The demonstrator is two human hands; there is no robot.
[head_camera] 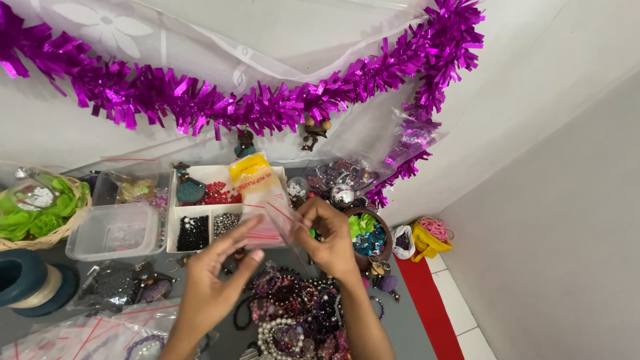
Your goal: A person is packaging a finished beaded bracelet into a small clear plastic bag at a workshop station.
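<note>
Above the bead-strewn table [413, 333], both hands' fingers [308, 215] pinching clear bags [267, 213].

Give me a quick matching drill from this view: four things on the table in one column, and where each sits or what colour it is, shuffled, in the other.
Things:
1. basket
2. spool
3. clear tub
4. yellow bag

Places and colours:
A. far right, by the red strip on the floor
B. far left, lined with green
C. blue, at the left edge below the basket
D. between the basket and the white bead tray

Pairs: 1-B, 2-C, 3-D, 4-A
</note>
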